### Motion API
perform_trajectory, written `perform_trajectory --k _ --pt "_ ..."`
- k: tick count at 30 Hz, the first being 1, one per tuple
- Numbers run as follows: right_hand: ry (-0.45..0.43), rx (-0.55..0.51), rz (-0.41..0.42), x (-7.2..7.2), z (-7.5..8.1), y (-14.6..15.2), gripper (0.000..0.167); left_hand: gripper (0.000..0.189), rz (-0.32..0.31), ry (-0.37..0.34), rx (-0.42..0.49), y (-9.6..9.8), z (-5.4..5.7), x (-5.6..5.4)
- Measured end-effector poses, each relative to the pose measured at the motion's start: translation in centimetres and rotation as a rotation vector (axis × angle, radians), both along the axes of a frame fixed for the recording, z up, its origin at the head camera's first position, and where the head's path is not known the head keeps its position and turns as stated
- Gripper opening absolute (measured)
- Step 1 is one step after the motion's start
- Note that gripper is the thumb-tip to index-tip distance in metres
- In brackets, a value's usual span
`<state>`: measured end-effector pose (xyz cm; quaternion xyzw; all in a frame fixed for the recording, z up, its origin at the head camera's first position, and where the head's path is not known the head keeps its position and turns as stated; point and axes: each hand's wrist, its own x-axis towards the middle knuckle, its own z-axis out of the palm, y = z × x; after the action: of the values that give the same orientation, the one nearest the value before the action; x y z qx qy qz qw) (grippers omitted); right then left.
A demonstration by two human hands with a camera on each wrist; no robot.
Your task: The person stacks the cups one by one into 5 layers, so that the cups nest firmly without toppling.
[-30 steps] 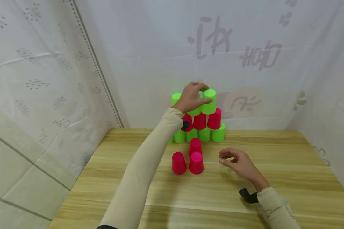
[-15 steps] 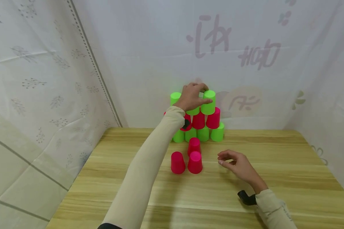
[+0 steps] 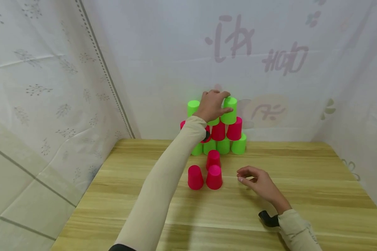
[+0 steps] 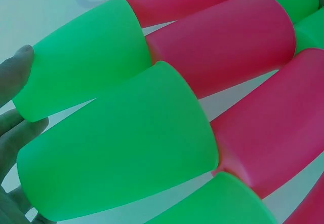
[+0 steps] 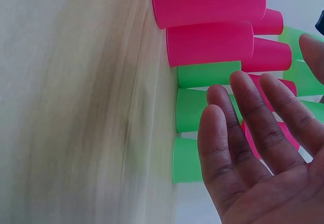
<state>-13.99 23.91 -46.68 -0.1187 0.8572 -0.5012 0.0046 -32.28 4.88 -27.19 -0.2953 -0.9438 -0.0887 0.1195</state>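
My left hand (image 3: 212,105) is at the top right of a cup pyramid, its thumb and fingers around a green cup (image 3: 230,111). That cup stands upside down on the red row, a red cup (image 3: 234,129) beneath its right side. In the left wrist view, the thumb (image 4: 20,67) touches the green cup (image 4: 86,57) near its narrow end, with fingertips on the other side. My right hand (image 3: 260,183) hovers above the table, holding nothing, fingers loosely bent. To its left, three red cups stand upside down, including a front one (image 3: 214,177).
The pyramid's lowest row is green cups (image 3: 238,144) on the wooden table (image 3: 301,195). My left forearm (image 3: 163,181) hides part of its left side. Another green cup (image 3: 193,107) tops the left end. A white printed cloth (image 3: 163,69) hangs close behind.
The left hand stays at the same green cup; its index finger has risen slightly at the top. My right hand has drifted a little to the left. The cups keep their places.
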Motion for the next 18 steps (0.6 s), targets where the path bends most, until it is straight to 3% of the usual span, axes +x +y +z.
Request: perform_trajectory --k 9,18 --pt "0.013 0.015 0.022 -0.5 0.6 -1.7 0.030 0.058 -0.043 0.131 -0.076 -1.2 1.0 1.0" --pt "0.059 0.002 0.021 -1.0 0.9 -3.3 0.031 0.044 -0.150 0.240 0.059 -2.9 1.3 2.9"
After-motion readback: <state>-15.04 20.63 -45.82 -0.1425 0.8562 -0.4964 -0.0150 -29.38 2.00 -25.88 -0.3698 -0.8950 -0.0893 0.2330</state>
